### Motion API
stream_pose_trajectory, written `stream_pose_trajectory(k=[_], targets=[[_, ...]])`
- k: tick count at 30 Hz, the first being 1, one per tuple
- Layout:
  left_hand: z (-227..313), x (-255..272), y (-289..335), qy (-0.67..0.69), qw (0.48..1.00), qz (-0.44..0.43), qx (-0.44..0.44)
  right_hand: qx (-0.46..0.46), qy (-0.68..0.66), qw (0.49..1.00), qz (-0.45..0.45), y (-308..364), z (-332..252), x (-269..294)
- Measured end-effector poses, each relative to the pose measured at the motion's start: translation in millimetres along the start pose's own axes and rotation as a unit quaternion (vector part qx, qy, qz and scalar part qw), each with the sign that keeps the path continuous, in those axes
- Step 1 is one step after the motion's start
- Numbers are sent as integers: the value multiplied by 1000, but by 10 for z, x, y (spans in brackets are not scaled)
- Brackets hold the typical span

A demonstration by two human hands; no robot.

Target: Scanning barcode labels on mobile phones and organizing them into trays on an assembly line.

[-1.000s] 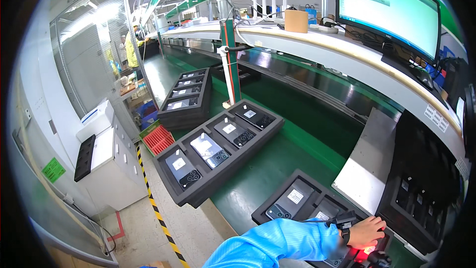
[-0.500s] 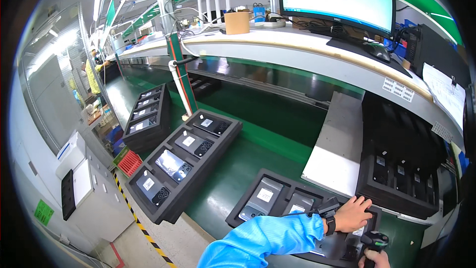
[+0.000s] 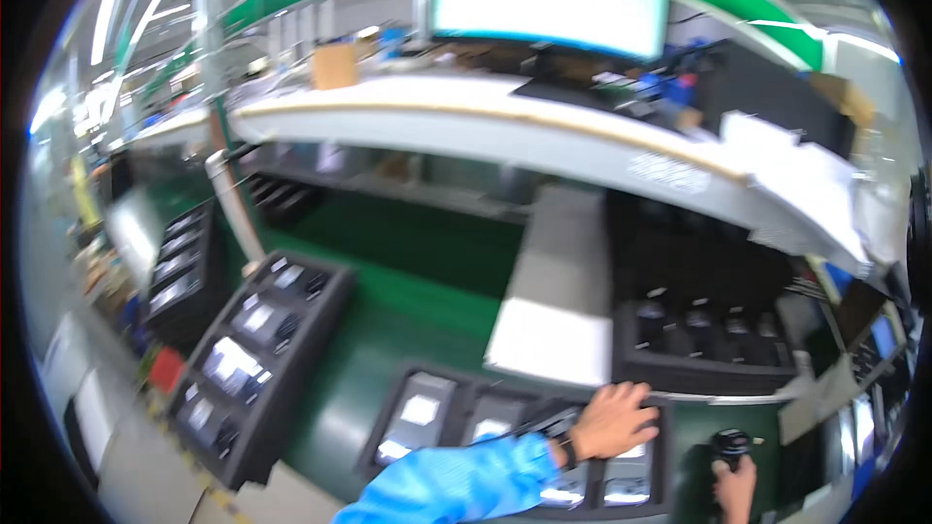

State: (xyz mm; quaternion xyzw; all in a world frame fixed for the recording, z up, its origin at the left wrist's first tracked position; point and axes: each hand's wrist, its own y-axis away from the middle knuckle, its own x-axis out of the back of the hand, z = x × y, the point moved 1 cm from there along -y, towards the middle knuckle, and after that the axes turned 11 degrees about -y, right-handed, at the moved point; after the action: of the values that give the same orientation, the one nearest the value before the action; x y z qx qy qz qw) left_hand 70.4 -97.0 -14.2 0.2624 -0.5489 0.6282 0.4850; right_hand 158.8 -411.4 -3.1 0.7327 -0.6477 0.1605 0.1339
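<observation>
My left hand [image 3: 615, 419], at the end of a blue sleeve [image 3: 456, 480] with a black strap on the wrist, lies with fingers spread over the right end of a black foam tray [image 3: 663, 485]. It grips nothing. Phones with white labels sit in the tray's slots, such as the leftmost phone [image 3: 419, 412]; my forearm and hand partly cover the others. To the right of the tray, my right hand [image 3: 735, 485] is wrapped round the handle of a black handheld scanner [image 3: 731, 444]. The picture is blurred by motion.
Another foam tray of phones [image 3: 325, 296] stands on the green surface [image 3: 379, 330] to the left, with a further tray [image 3: 184, 262] behind it. Black foam trays [image 3: 714, 369] stand at the right under a shelf [image 3: 447, 126] bearing a monitor [image 3: 549, 0]. Papers [image 3: 777, 155] hang off its right.
My view has swung to the right, so the scene sits further left. My right hand with the scanner has moved from the tray's right end to beside it. My left hand stays on the tray.
</observation>
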Motion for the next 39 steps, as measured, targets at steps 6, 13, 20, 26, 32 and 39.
stream_pose_trajectory(k=[6, 13, 20, 26, 32, 39], targets=[[-24, 39, -38, 98, 994, -15, 47, 60, 160, 978, 123, 10, 24, 40], [-108, -6, -30, 174, 982, 17, 74, 33, 120, 986, 112, -51, -109, -71], [-97, 3, -68, 176, 978, 106, 47, 87, 96, 988, 90, 12, -189, -80], [-113, 33, -151, 204, 972, 112, 29, 4, 201, 977, 70, -13, -171, -40], [-90, 115, -85, 192, 979, 8, 72, -2, 175, 982, 73, -12, -143, -55], [-102, 135, -115, 231, 967, -9, 111, -18, 186, 980, 64, -17, -182, -49]])
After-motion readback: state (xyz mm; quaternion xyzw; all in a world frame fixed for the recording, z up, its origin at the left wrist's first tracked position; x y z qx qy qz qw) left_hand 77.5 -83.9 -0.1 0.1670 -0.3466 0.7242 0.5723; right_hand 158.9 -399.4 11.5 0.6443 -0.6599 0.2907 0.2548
